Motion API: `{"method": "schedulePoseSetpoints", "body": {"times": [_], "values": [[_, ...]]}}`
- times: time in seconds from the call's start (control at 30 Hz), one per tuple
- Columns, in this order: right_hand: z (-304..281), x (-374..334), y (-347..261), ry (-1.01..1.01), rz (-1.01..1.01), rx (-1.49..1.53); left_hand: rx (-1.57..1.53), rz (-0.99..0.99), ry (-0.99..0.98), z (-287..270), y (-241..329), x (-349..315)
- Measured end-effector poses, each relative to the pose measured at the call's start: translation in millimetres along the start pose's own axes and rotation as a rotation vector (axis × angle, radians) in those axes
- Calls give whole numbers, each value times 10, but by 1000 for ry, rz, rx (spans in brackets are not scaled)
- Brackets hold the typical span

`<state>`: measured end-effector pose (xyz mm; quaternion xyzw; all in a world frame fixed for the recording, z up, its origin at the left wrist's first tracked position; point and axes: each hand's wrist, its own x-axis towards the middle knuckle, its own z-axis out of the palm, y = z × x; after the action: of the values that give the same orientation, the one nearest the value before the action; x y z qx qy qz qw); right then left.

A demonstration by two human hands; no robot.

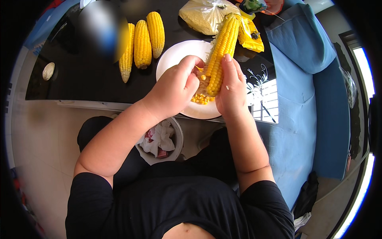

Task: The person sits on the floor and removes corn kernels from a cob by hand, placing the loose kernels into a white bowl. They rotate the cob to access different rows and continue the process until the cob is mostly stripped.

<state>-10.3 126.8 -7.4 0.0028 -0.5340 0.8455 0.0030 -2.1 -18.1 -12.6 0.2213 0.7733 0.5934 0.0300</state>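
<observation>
**Head view: both hands on a corn cob over the white plate**

Head cam, looking down. Your right hand (232, 89) is wrapped round the lower end of a corn cob (221, 51), fingers up along its right side, holding it tilted w/ the top end leaning away toward the far side of the counter (79, 75). Your left hand (175, 89) is pressed against the cob's left side near the bottom, thumb and fingers curled in on the kernel rows; closed on the cob, not spread wide. The cob's lower end sits over the white plate (175, 55), which lies at the near edge of the dark counter, partly hidden by both hands. Loose kernels (202, 98) lie in a small heap on the plate, just under the cob & between your hands.

Left of the plate: three whole cobs (142, 42) side by side on the counter, close to the plate but not touching it. Beyond the plate, a clear plastic bag (203, 16) of pale stuff, and a yellow packet (251, 34) just right of the held cob. Small pale shell-like item (48, 71) sits far left, well apart. Below the counter edge, by your knees, a round bin (161, 141) w/ crumpled paper. Blue sofa (302, 99) to your right.
</observation>
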Motion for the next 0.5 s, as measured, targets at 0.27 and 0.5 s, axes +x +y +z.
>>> {"method": "schedulePoseSetpoints", "body": {"times": [0.27,0.5], "values": [[-22,14,-3,-14,6,32,-76,64,33,48,-4,12],[-62,26,-13,-42,23,69,-128,-18,-4,-12,0,19]]}}
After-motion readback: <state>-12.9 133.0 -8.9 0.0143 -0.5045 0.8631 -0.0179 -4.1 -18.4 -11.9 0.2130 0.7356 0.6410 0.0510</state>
